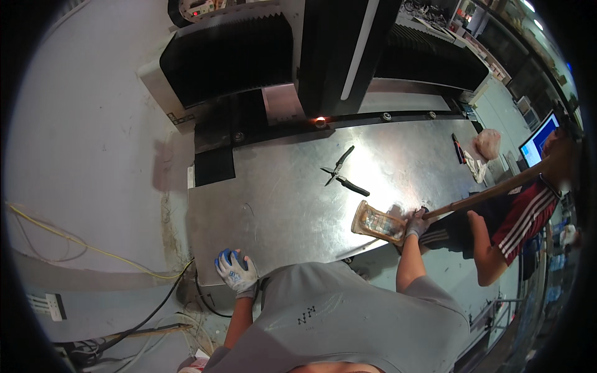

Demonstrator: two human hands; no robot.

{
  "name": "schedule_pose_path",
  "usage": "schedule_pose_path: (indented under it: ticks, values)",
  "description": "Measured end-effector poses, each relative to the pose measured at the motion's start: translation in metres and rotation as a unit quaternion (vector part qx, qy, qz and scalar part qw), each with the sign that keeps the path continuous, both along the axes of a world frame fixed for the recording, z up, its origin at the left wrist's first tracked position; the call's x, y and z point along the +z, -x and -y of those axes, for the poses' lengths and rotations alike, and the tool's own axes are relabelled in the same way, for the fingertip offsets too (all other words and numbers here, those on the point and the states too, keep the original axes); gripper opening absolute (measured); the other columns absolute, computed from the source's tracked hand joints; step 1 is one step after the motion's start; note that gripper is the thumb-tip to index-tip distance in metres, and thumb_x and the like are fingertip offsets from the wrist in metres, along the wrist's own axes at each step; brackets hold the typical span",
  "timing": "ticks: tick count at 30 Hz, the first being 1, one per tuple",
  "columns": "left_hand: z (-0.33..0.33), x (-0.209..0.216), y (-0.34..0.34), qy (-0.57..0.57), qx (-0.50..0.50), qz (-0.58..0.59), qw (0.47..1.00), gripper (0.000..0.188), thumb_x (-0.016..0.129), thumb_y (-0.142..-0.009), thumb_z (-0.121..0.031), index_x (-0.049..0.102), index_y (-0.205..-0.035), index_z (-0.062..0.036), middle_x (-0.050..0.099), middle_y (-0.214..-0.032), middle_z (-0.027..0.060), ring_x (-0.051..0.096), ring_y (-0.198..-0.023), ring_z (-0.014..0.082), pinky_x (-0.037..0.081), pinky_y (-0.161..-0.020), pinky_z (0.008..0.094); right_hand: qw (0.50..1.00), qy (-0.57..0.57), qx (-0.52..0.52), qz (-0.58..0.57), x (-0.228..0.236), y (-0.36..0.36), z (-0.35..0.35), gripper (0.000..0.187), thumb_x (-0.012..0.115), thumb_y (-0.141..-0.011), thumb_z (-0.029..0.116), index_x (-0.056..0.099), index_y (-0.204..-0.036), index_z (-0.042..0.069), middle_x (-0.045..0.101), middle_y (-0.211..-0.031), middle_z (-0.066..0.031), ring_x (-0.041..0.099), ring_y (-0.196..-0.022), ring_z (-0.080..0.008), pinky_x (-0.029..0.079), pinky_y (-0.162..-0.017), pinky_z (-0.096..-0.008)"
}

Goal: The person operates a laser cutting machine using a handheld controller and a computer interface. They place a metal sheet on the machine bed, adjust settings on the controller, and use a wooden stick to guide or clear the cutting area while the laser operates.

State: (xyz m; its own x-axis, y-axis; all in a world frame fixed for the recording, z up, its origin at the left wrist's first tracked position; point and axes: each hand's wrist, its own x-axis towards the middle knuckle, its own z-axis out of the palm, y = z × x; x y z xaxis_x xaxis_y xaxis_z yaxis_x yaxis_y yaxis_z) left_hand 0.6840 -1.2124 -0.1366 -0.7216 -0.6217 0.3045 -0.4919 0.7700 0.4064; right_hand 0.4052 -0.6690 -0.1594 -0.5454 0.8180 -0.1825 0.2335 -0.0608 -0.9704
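Observation:
My left hand (236, 271), in a white glove with blue fingertips, rests on the near left edge of a metal table (280, 211). Its fingers are apart and nothing is in them. At the near right edge, my right hand (415, 224), in a greyish glove, is closed at the end of a clear case with brown edges (376, 224). The case lies slanted at the table's front; the fingertips are partly hidden. Beyond it, black-handled pliers (341, 174) lie spread on the metal.
A machine column (336, 56) with a small orange glow at its foot stands over the far edge. A person in a striped maroon top (528, 214) is at right, beside a long brown pole (491, 191). Red-and-black pliers (458, 149) and a white cloth (476, 168) lie far right.

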Motion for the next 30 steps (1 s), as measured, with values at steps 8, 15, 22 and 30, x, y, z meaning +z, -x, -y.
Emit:
schedule_pose_path:
  ticks: [8,15,22,30]
  values:
    - [-0.001,0.003,-0.001,0.008,-0.004,-0.002,1.000,0.040,0.066,-0.086,-0.036,0.071,-0.115,-0.0083,0.059,-0.130,0.0200,0.051,-0.133,0.0399,0.030,-0.123,0.0603,0.995,-0.080,0.015,0.055,-0.018,0.006,-0.015,0.095,0.065,-0.100,0.035,0.006,-0.170,0.011,0.067,-0.108,-0.0200,0.071,-0.080,-0.0308,0.059,-0.063,-0.0409]
    - [0.001,0.002,0.001,0.023,-0.002,-0.011,1.000,0.037,0.067,-0.085,-0.034,0.070,-0.112,-0.0099,0.060,-0.130,0.0196,0.053,-0.133,0.0382,0.031,-0.123,0.0599,0.997,-0.052,0.002,0.057,-0.025,0.009,-0.019,0.094,0.066,-0.100,0.034,0.008,-0.170,0.011,0.069,-0.113,-0.0186,0.072,-0.087,-0.0316,0.060,-0.073,-0.0431]
    - [-0.001,0.003,0.002,0.018,0.000,-0.016,1.000,0.036,0.068,-0.084,-0.034,0.070,-0.111,-0.0101,0.060,-0.130,0.0191,0.053,-0.133,0.0381,0.031,-0.124,0.0594,0.990,-0.104,-0.014,0.092,-0.005,0.004,-0.005,0.081,0.065,-0.100,0.029,0.020,-0.165,0.007,0.069,-0.109,-0.0165,0.072,-0.086,-0.0296,0.058,-0.073,-0.0410]
    - [-0.001,0.008,0.002,0.019,-0.002,-0.020,1.000,0.035,0.068,-0.084,-0.033,0.070,-0.110,-0.0097,0.060,-0.129,0.0189,0.054,-0.131,0.0381,0.032,-0.122,0.0592,0.997,-0.055,-0.022,0.045,-0.019,0.008,-0.010,0.067,0.068,-0.100,0.035,0.037,-0.156,0.016,0.070,-0.098,-0.0109,0.071,-0.080,-0.0248,0.057,-0.065,-0.0388]
